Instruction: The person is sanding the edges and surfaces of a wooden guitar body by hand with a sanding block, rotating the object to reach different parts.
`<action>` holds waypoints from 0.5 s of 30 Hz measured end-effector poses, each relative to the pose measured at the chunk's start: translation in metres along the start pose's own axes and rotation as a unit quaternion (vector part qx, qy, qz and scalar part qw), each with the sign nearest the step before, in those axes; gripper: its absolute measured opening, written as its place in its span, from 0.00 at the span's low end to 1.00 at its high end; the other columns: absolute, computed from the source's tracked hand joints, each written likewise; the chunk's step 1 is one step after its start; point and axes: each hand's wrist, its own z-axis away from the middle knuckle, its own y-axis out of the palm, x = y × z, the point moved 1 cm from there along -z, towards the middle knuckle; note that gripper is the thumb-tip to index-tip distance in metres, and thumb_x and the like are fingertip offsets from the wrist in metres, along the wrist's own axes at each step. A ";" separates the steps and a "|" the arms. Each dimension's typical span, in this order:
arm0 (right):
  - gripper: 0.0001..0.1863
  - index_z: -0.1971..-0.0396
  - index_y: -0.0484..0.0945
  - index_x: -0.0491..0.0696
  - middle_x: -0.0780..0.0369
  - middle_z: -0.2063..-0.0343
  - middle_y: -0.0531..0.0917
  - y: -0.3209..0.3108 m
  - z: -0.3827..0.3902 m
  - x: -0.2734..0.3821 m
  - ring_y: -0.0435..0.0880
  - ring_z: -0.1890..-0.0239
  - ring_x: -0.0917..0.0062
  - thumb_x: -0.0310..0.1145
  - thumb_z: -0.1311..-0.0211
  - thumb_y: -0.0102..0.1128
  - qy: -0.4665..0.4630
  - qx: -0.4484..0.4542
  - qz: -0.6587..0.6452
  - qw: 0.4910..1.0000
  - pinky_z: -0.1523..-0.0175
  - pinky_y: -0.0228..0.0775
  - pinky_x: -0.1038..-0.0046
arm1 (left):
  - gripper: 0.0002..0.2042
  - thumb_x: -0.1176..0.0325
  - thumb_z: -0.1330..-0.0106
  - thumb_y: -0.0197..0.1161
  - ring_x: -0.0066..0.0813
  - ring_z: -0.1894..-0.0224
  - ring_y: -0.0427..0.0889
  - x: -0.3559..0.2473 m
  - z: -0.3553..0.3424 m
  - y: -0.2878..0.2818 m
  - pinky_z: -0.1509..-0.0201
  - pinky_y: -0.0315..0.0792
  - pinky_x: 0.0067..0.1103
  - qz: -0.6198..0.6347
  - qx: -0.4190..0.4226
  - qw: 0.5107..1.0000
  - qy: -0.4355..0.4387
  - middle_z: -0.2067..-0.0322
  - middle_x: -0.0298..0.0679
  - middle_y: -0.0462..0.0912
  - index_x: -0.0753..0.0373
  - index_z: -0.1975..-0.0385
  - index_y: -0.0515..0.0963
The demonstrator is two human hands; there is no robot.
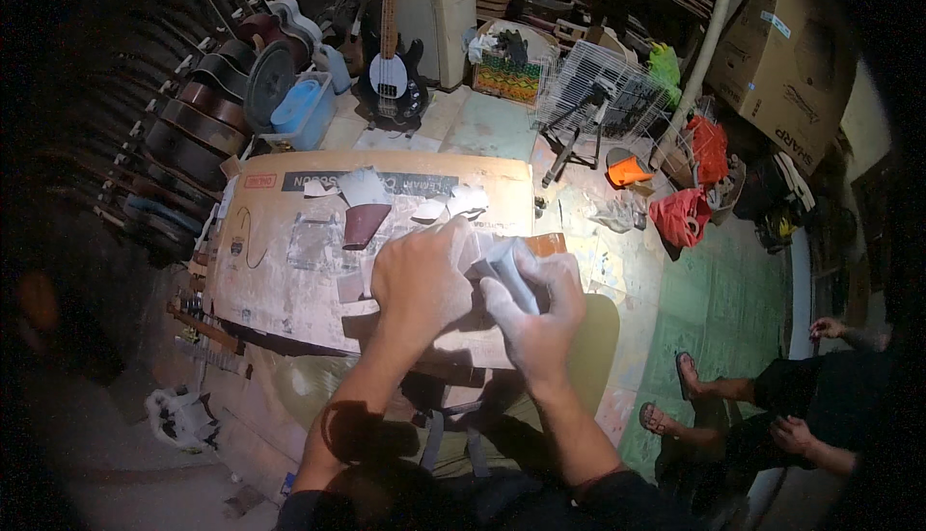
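Note:
My right hand [542,314] is closed, thumb and fingers pinching a folded grey sheet that looks like sandpaper [514,275]. Close beside it, my left hand [420,275] is curled with its knuckles up; what its fingers hold is hidden. Between the two hands a pale edge shows, too covered to name. Past my right fingers sticks out a brown, wood-like piece [549,244]. Both hands look dusty and are over the near side of a cardboard-topped table [260,271]. Beyond my left hand lie a maroon sandpaper scrap [367,226] and torn whitish scraps [363,187].
Several guitars [198,111] stand racked at the left. A dark bass guitar [388,78] leans beyond the table, near a blue tub [301,107]. At the far right are a wire cage [603,82], red bags [680,216] and a large carton [786,58]. Another person [801,415] sits at the right.

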 end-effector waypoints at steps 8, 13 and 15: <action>0.16 0.65 0.81 0.42 0.56 0.67 0.81 0.009 -0.015 0.000 0.80 0.66 0.70 0.31 0.54 0.75 0.023 0.019 -0.003 1.000 0.59 0.74 0.69 | 0.17 0.63 0.55 0.66 0.47 0.69 0.84 0.004 0.007 0.005 0.65 0.76 0.38 -0.009 -0.031 0.999 0.017 0.75 0.43 0.83 0.55 0.63 0.82; 0.17 0.61 0.81 0.40 0.56 0.66 0.80 0.003 -0.018 -0.016 0.80 0.64 0.72 0.28 0.52 0.74 0.161 -0.003 0.000 0.987 0.56 0.73 0.70 | 0.17 0.59 0.61 0.71 0.44 0.72 0.83 -0.005 0.012 0.016 0.69 0.75 0.38 -0.015 -0.029 0.992 0.122 0.77 0.41 0.81 0.57 0.70 0.79; 0.16 0.61 0.80 0.39 0.58 0.65 0.80 -0.001 -0.028 -0.013 0.80 0.62 0.75 0.27 0.50 0.73 0.186 0.002 -0.051 0.981 0.55 0.73 0.72 | 0.18 0.58 0.62 0.71 0.44 0.72 0.83 -0.005 0.007 0.020 0.69 0.75 0.37 -0.027 -0.024 0.994 0.106 0.77 0.41 0.81 0.57 0.69 0.79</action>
